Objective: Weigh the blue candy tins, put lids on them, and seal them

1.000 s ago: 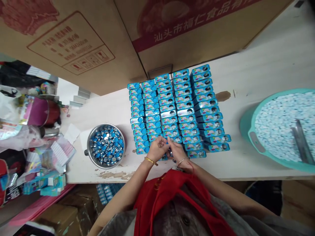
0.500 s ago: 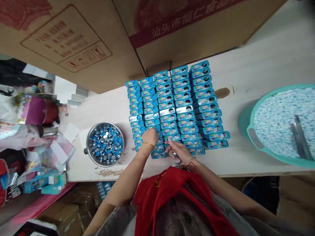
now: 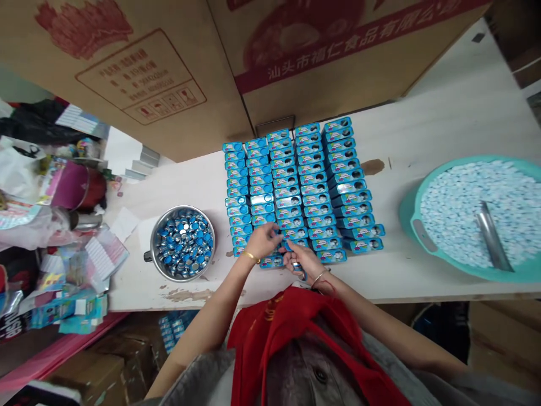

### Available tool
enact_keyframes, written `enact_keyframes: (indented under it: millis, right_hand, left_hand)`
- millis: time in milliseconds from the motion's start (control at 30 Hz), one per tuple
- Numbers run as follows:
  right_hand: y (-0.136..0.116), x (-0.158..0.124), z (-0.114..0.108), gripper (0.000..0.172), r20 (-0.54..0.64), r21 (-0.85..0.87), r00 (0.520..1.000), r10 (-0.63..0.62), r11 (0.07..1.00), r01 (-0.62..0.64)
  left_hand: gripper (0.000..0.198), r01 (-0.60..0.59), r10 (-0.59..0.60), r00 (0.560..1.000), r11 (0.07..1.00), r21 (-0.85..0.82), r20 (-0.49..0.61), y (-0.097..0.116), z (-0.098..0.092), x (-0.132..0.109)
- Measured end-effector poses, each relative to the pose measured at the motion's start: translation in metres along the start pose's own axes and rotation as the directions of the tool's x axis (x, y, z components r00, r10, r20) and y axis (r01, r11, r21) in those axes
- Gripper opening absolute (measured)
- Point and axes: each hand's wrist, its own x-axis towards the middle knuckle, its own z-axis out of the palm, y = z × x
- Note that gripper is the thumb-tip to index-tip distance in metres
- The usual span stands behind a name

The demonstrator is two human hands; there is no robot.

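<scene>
Several rows of small blue tins (image 3: pixel 302 189) stand packed side by side on the white table (image 3: pixel 422 124). My left hand (image 3: pixel 262 241) rests with curled fingers on the near end of the second and third rows, pinching at a tin there. My right hand (image 3: pixel 299 259) is just beside it at the front edge of the rows, fingers closed around small blue pieces that I cannot make out clearly. Both wrists wear thin bangles.
A metal bowl (image 3: pixel 183 243) of blue and silver caps sits left of the tins. A teal basin (image 3: pixel 477 217) of pale candies with a metal scoop (image 3: pixel 492 237) stands at the right. Big cardboard boxes (image 3: pixel 177 73) line the back. Clutter fills the left shelf.
My left hand reached forward onto the rows half a second ago and has drawn back slightly toward my right hand. The view shifted a little.
</scene>
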Motion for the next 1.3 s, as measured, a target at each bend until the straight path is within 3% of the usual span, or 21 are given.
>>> enact_keyframes:
  millis: [100,200,333,433,567,667,800,900,1000,1100,1233,1300]
  right_hand:
    - [0.004,-0.003,0.005,0.035,-0.014,-0.005,0.999,0.037,0.999,-0.037]
    - [0.006,-0.005,0.005,0.034,-0.001,-0.009,0.988,0.151,0.988,-0.151]
    - [0.005,-0.008,-0.010,0.026,0.075,0.097,0.939,0.336,0.935,-0.342]
    - [0.005,-0.010,-0.024,0.020,0.063,0.158,0.921,0.385,0.907,-0.390]
    - [0.005,-0.012,-0.030,0.019,0.085,0.149,0.942,0.326,0.930,-0.335]
    - [0.003,-0.013,-0.025,0.019,0.106,0.125,0.971,0.212,0.966,-0.225]
    - [0.002,-0.009,-0.017,0.026,0.037,0.022,0.991,0.125,0.992,-0.126]
    - [0.006,-0.004,-0.014,0.034,-0.027,-0.027,0.997,0.074,0.997,-0.075]
    - [0.012,-0.001,-0.012,0.040,-0.047,-0.059,0.998,0.045,0.997,-0.048]
    - [0.018,-0.002,-0.007,0.046,-0.084,-0.124,0.995,0.061,0.990,-0.071]
    - [0.022,-0.007,-0.001,0.052,-0.063,-0.183,0.992,0.108,0.976,-0.118]
    - [0.023,-0.010,-0.001,0.054,-0.027,-0.191,0.991,0.131,0.972,-0.134]
  left_hand:
    - [0.015,-0.077,0.084,0.995,0.991,-0.114,0.058,0.000,0.015,-0.027]
    - [0.011,-0.030,0.027,0.998,0.997,-0.066,-0.050,-0.003,0.027,-0.038]
    - [0.008,0.113,-0.105,0.978,0.993,0.037,-0.180,-0.009,0.024,-0.024]
    - [0.010,0.222,-0.198,0.971,0.951,0.214,-0.132,-0.009,0.017,-0.006]
    - [0.020,0.276,-0.274,0.960,0.870,0.408,-0.065,-0.003,0.012,0.010]
    - [0.030,0.304,-0.320,0.946,0.831,0.466,-0.047,-0.001,0.011,0.015]
    - [0.036,0.300,-0.319,0.947,0.819,0.490,-0.045,-0.003,0.011,0.013]
    - [0.029,0.235,-0.223,0.972,0.898,0.372,-0.076,-0.006,0.015,0.001]
    - [0.023,0.037,-0.035,0.999,0.998,0.049,-0.025,-0.008,0.025,-0.021]
    - [0.012,-0.107,0.108,0.994,0.982,-0.157,-0.003,-0.008,0.040,-0.044]
    - [0.005,-0.087,0.061,0.989,0.977,-0.197,-0.135,-0.007,0.053,-0.057]
    - [0.008,-0.059,0.028,0.991,0.971,-0.231,-0.134,-0.004,0.056,-0.057]
